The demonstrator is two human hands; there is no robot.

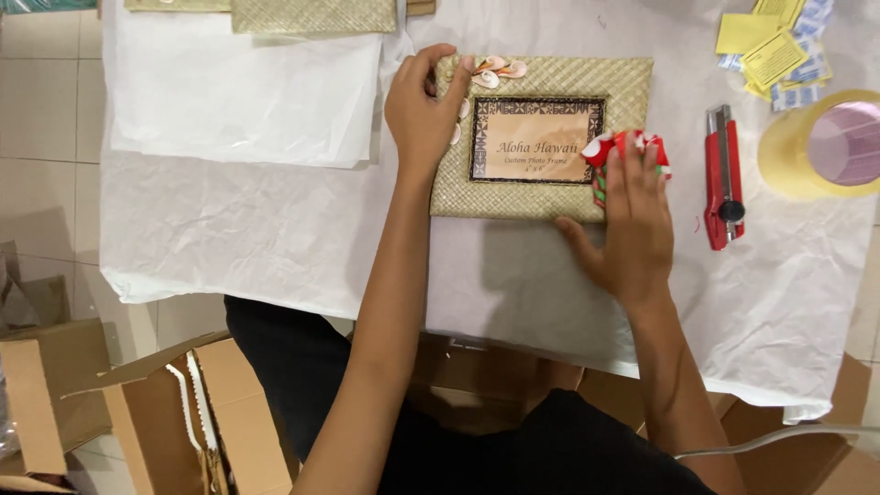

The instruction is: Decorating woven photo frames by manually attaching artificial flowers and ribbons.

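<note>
The right hand (632,220) lies flat and open, fingers together and pointing away from the body, pressing down on a red, white and green fabric ornament (627,147) at the right edge of the woven photo frame (541,192). The thumb spreads left along the frame's lower edge. To do this well, I judge the pressure should stay even across the whole palm and go straight down, so the ornament seats without sliding off the rim.

The left hand (423,110) curls loosely over the frame's upper left corner, thumb beneath and fingertips (466,64) on top, just beside a small cluster of shells (495,71). It grips the corner and steadies the frame; keeping that hold firm looks wise, so the frame does not turn under the other hand's push. Both forearms reach forward from the body, the left nearly straight, the right angled slightly inward.

The frame lies flat on crumpled white paper (275,220) covering the tabletop. To its right lies a red utility knife (724,174), then a yellow tape roll (820,151) and yellow paper slips (770,46). Open cardboard boxes (165,412) stand on the floor below.
</note>
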